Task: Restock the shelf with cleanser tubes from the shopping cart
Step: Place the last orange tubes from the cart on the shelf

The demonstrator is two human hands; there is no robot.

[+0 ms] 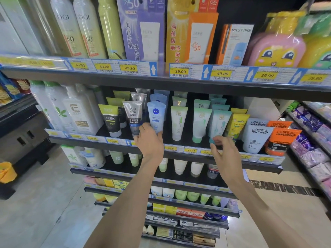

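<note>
Surroundings: sunscreen boxes [146, 31] and spray cans [78, 27] crowd the top shelf above yellow price tags [180, 71]; white pump bottles [78, 111] stand at far left, orange L'Oreal tubes [281, 140] at far right.
Obstacles: a grey men's tube [133, 117] stands just left of the Nivea tube [156, 116], a white-green tube [178, 122] just to its right, with rows of tubes behind.
Left hand [149, 143]: fingers curl round the lower end of the Nivea tube, upright at the front of the middle shelf [114, 141].
Right hand [224, 151]: fingertips pinch the cap end of a pale teal cleanser tube [219, 125], standing further right on the same shelf beside a yellow tube [237, 126].
</note>
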